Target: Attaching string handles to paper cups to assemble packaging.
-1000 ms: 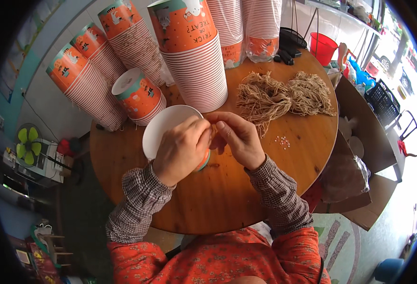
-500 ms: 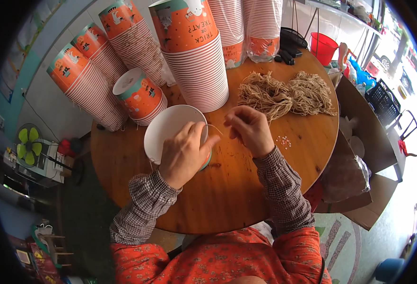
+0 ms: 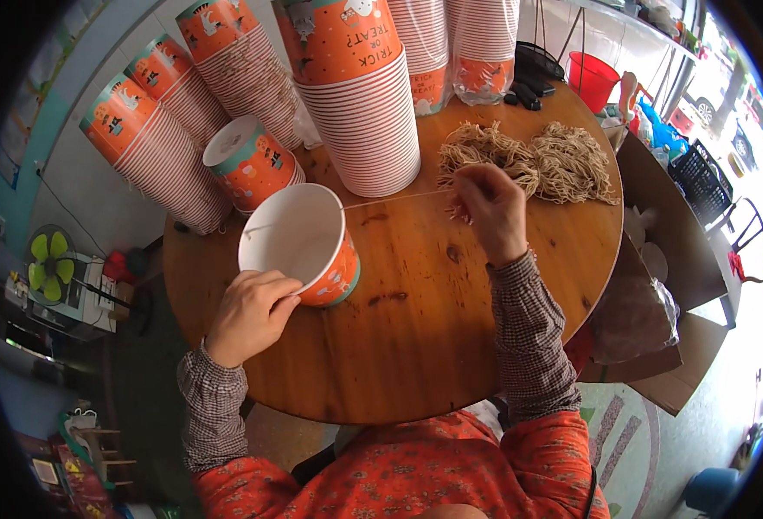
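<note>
A paper bucket (image 3: pixel 334 273), white inside and orange with a green base band outside, stands tilted on the table. My left hand (image 3: pixel 252 313) grips its near rim, thumb and fingers closed over the edge. A thin beige cord (image 3: pixel 394 199) runs taut from the bucket's right rim to my right hand (image 3: pixel 492 212), whose fingers are pinched on it. A short piece of cord shows at the inner left wall of the bucket. Beside my right hand lie two bundles of beige cord (image 3: pixel 572 164).
Tall nested stacks of orange buckets (image 3: pixel 368 130) line the far side of the round wooden table (image 3: pixel 399 355). A shorter bucket stack (image 3: pixel 256 164) stands behind my bucket. Open cardboard boxes (image 3: pixel 671 259) are at the right, and a green fan (image 3: pixel 53 264) is at the left.
My right hand has moved right, drawing the cord out straight. My left hand has shifted from the bucket's right side to its near rim, and the bucket has moved slightly left.
</note>
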`<move>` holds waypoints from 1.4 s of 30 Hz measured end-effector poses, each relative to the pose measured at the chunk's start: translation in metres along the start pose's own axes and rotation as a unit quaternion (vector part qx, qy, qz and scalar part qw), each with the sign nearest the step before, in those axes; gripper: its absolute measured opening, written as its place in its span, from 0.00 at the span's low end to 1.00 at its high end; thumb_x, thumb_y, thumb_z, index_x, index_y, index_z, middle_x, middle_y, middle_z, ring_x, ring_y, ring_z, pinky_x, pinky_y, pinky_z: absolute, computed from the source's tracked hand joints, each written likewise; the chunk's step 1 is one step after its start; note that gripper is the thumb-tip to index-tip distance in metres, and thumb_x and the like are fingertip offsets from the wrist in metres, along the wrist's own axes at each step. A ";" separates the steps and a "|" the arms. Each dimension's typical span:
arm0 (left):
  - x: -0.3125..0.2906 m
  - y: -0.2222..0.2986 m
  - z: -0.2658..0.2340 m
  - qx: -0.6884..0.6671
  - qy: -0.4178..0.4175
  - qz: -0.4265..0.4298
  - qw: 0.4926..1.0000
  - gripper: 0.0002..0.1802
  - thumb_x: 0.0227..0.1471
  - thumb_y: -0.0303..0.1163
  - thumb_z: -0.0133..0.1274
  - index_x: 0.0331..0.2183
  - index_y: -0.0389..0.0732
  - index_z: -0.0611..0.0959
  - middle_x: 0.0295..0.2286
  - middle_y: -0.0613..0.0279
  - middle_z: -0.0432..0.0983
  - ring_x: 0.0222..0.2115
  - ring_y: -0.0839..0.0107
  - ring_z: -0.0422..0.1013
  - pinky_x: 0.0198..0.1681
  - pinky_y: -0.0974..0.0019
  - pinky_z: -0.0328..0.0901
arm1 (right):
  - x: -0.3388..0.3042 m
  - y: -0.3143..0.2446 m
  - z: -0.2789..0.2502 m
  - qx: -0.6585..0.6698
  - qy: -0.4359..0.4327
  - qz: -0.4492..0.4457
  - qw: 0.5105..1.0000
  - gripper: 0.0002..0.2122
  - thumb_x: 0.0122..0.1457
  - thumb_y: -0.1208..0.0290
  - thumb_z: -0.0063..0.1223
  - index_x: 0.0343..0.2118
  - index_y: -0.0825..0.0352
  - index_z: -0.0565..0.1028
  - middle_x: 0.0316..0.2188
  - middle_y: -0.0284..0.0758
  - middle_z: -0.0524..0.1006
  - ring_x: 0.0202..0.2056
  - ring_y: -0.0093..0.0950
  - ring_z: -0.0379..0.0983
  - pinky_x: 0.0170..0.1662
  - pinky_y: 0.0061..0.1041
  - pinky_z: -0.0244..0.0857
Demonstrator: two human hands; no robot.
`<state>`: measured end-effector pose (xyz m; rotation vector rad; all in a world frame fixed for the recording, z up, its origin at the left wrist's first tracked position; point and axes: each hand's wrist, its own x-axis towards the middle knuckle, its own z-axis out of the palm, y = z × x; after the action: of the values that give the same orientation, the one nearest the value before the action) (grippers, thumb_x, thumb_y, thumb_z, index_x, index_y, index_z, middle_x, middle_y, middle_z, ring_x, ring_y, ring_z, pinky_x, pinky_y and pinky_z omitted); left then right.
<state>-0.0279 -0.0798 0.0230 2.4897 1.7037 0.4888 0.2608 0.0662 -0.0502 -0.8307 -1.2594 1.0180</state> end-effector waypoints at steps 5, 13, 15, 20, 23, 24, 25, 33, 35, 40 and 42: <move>-0.001 -0.008 -0.001 -0.015 -0.052 0.035 0.998 0.07 0.46 0.28 0.56 0.31 0.37 0.80 0.27 0.58 0.75 0.32 0.58 0.71 0.41 0.60 0.63 | 0.007 0.004 -0.011 0.061 0.024 0.058 0.996 0.06 0.61 0.73 0.50 0.35 0.70 0.73 0.19 0.27 0.71 0.18 0.14 0.65 0.22 0.14 0.62; 0.024 0.024 0.026 -0.121 0.027 -0.020 0.992 0.18 0.45 0.29 0.61 0.39 0.33 0.78 0.30 0.54 0.76 0.31 0.63 0.74 0.35 0.65 0.68 | -0.031 0.004 0.040 0.135 -0.178 0.168 0.960 0.05 0.60 0.71 0.53 0.32 0.67 0.74 0.19 0.24 0.71 0.17 0.13 0.63 0.19 0.14 0.58; 0.029 0.029 0.027 -0.148 0.042 -0.041 0.987 0.19 0.47 0.28 0.60 0.42 0.31 0.77 0.32 0.53 0.77 0.32 0.65 0.74 0.36 0.67 0.69 | -0.039 0.010 0.049 0.148 -0.233 0.186 0.943 0.06 0.61 0.69 0.51 0.33 0.67 0.73 0.20 0.26 0.72 0.19 0.15 0.68 0.21 0.15 0.63; 0.038 0.018 0.036 -0.194 0.007 -0.070 0.979 0.19 0.50 0.28 0.56 0.43 0.30 0.76 0.34 0.49 0.78 0.30 0.63 0.76 0.33 0.66 0.71 | -0.058 0.022 0.066 0.247 -0.261 0.308 0.881 0.09 0.62 0.65 0.49 0.36 0.68 0.72 0.32 0.33 0.78 0.32 0.22 0.76 0.35 0.21 0.71; 0.042 0.017 0.036 -0.210 -0.010 -0.077 0.975 0.17 0.51 0.27 0.53 0.43 0.30 0.77 0.35 0.49 0.78 0.30 0.64 0.77 0.34 0.66 0.71 | -0.065 0.027 0.073 0.308 -0.238 0.312 0.867 0.11 0.63 0.65 0.48 0.38 0.70 0.71 0.34 0.37 0.78 0.35 0.27 0.77 0.39 0.24 0.72; 0.043 0.018 0.035 -0.211 -0.017 -0.086 0.974 0.16 0.51 0.27 0.53 0.42 0.29 0.77 0.35 0.49 0.78 0.31 0.64 0.77 0.34 0.66 0.71 | -0.067 0.029 0.075 0.330 -0.223 0.309 0.864 0.11 0.64 0.66 0.47 0.38 0.71 0.70 0.34 0.38 0.78 0.35 0.27 0.77 0.40 0.24 0.73; 0.044 0.018 0.036 -0.211 -0.019 -0.086 0.974 0.16 0.51 0.27 0.53 0.42 0.29 0.77 0.35 0.49 0.78 0.31 0.64 0.77 0.34 0.66 0.71 | -0.068 0.030 0.076 0.332 -0.221 0.310 0.863 0.11 0.64 0.66 0.47 0.38 0.71 0.70 0.34 0.38 0.78 0.35 0.27 0.77 0.40 0.24 0.73; 0.050 0.016 0.045 -0.245 -0.017 -0.090 0.965 0.15 0.51 0.27 0.53 0.41 0.29 0.77 0.32 0.48 0.79 0.31 0.63 0.77 0.33 0.66 0.71 | -0.068 0.038 0.078 0.297 -0.186 0.282 0.893 0.10 0.64 0.67 0.46 0.37 0.70 0.70 0.33 0.36 0.77 0.34 0.24 0.76 0.40 0.24 0.73; 0.050 0.015 0.047 -0.249 -0.020 -0.092 0.964 0.15 0.51 0.27 0.53 0.41 0.29 0.77 0.32 0.48 0.79 0.31 0.64 0.77 0.33 0.66 0.71 | -0.068 0.034 0.079 0.291 -0.181 0.286 0.895 0.10 0.64 0.67 0.46 0.37 0.70 0.70 0.32 0.35 0.77 0.33 0.23 0.75 0.40 0.24 0.73; 0.052 0.018 0.049 -0.268 -0.024 -0.101 0.958 0.16 0.51 0.28 0.54 0.41 0.29 0.76 0.30 0.49 0.79 0.30 0.65 0.77 0.33 0.66 0.71 | -0.070 0.034 0.079 0.288 -0.171 0.278 0.900 0.10 0.64 0.67 0.46 0.36 0.70 0.70 0.30 0.33 0.76 0.33 0.21 0.75 0.39 0.23 0.73; 0.053 0.017 0.051 -0.266 -0.018 -0.095 0.959 0.16 0.51 0.28 0.54 0.41 0.29 0.76 0.30 0.50 0.79 0.30 0.65 0.77 0.33 0.66 0.71 | -0.069 0.036 0.079 0.295 -0.166 0.274 0.900 0.10 0.64 0.66 0.47 0.36 0.69 0.70 0.30 0.32 0.76 0.32 0.21 0.75 0.37 0.22 0.73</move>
<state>0.0201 -0.0320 -0.0098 1.9256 1.5224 0.7578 0.1760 0.0109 -0.0969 -0.5438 -0.9017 1.9488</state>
